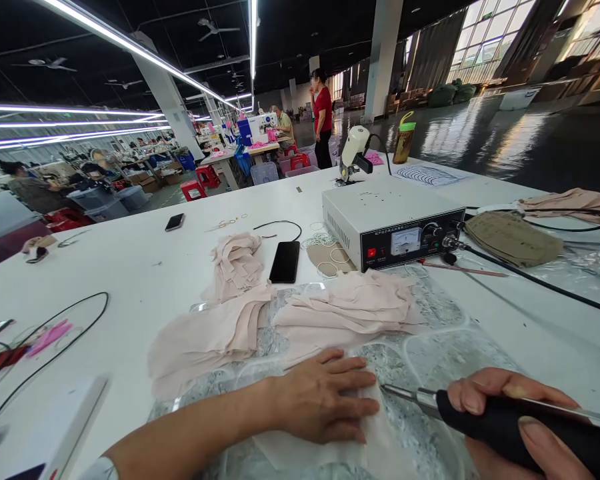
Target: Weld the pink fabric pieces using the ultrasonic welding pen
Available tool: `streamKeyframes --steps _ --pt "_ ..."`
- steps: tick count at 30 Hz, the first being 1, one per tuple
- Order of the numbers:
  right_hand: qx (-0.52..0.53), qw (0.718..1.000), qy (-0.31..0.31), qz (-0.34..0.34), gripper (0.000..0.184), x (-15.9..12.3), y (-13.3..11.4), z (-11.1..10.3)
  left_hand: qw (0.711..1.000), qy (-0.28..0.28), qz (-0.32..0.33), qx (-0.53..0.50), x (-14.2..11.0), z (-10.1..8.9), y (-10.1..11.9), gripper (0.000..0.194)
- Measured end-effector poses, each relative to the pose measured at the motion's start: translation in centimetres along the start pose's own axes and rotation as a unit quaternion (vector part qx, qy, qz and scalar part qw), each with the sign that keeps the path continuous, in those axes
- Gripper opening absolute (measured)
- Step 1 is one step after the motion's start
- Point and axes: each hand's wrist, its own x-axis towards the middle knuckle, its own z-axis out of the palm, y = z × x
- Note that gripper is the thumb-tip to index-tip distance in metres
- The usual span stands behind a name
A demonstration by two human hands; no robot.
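My left hand (325, 397) lies flat with fingers stretched out, pressing on a pale pink fabric piece (375, 437). That fabric rests on a clear patterned mat (440, 360). My right hand (510, 407) is wrapped round the black grip of an ultrasonic cutter (485, 420). Its metal tip sits close to the fingertips of my left hand, at the fabric's edge; whether it touches the cloth I cannot tell. Beyond my hands lie three heaps of pale pink fabric pieces: one heap (350, 307) in the middle, another (210, 337) to the left, a third (237, 263) farther back.
A control box (395, 220) with a dial stands at the back right, its black cable (540, 277) running right. Near it are a black phone (285, 262), a cutting machine (354, 153), a bottle (404, 140) and brown templates (513, 239). A person in red (323, 113) stands beyond the table.
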Motion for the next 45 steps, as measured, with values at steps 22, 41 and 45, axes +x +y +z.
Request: streamKeyframes --steps 22,41,45 --pt "-0.062 0.998 0.013 0.003 0.027 0.5 -1.0 2.4 1.0 -0.004 0.005 0.0 0.1 0.2 0.0 0.042" --pt "-0.059 0.996 -0.071 -0.012 0.013 -0.4 -0.8 0.5 1.0 0.005 0.012 -0.001 0.3 0.0 0.1 0.039" --pt "-0.081 0.991 -0.1 -0.028 0.015 -0.3 -0.8 0.3 1.0 0.007 0.011 0.0 0.2 0.1 0.1 0.04"
